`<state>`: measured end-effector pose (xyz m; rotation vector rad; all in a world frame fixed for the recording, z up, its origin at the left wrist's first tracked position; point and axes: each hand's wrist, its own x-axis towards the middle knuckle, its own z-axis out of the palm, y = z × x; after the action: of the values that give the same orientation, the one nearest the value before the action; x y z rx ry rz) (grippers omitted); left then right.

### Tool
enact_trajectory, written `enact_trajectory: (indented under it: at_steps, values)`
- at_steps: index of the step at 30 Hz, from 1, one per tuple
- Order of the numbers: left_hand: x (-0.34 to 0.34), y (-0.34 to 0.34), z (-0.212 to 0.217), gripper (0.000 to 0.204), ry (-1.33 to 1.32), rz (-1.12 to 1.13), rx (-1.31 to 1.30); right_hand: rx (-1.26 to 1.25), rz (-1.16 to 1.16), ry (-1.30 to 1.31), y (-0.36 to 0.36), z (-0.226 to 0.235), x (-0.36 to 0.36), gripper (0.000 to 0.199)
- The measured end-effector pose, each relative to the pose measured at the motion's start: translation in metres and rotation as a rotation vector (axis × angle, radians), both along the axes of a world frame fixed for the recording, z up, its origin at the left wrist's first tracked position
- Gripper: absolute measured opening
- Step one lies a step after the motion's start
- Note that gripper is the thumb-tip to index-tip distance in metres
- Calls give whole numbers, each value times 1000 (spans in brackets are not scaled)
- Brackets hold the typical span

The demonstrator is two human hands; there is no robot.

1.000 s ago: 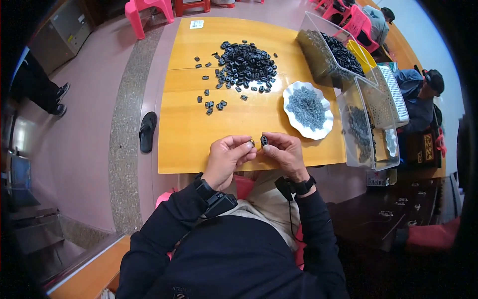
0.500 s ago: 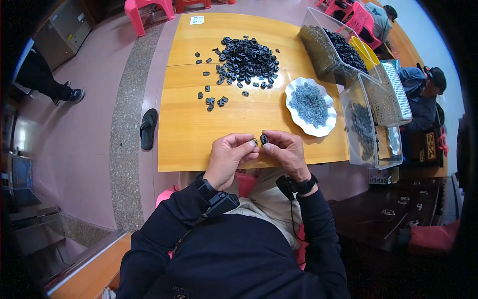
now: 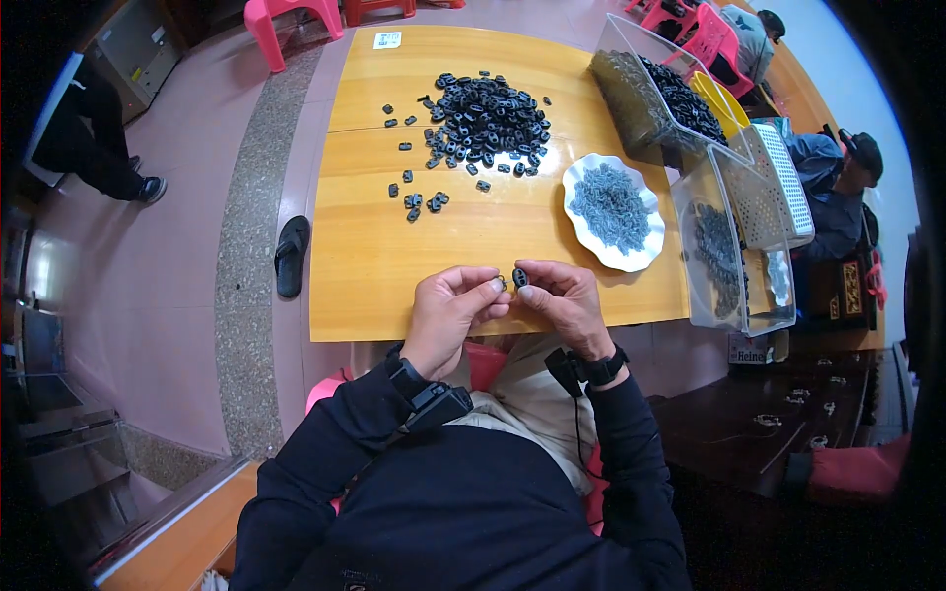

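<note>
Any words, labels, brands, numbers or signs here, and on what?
Carton right of the table: lettering, not copied here.
White label, table's far left corner: too small.
Black top, lower front: faint print, too blurred to read.
Gold panel, far right; grey cabinet, upper left: marks too blurred to read.

Counter [image 3: 384, 271]: wood-look top, smooth and glossy, with a bright reflection. Heaped pieces [image 3: 488, 123] and held oval piece [image 3: 520, 279]: black plastic, slightly shiny. Scalloped dish [image 3: 628, 261]: white, smooth, glossy; whether plastic or ceramic cannot be told. Bin [image 3: 702, 303]: clear, smooth plastic. Basket [image 3: 781, 187]: perforated white plastic. Sleeve [image 3: 330, 443]: matt black cloth. Trousers [image 3: 527, 384]: matt beige cloth. Floor strip [image 3: 251, 295]: speckled, stone-like. Stool [image 3: 261, 28]: smooth pink plastic.
</note>
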<state>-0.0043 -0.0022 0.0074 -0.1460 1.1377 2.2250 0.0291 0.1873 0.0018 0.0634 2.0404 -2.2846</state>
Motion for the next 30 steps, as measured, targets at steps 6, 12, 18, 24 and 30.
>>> enact_trajectory:
  at_steps: [6, 12, 18, 24, 30]
  values:
    - [0, 1, 0, 17, 2, 15, 7, 14, 36, -4, 2, 2, 0, 32]
    - [0, 1, 1, 17, 1, 9, -1, 23, 43, -24, 2, 2, 0, 33]
    - [1, 1, 0, 17, 2, 15, -4, -19, 43, -46, 1, 4, 1, 33]
    - [1, 2, 1, 17, 0, 8, -4, -33, 54, -37, 0, 5, 0, 32]
    - [1, 0, 1, 16, 8, 4, -5, -19, 63, -19, 0, 3, -1, 32]
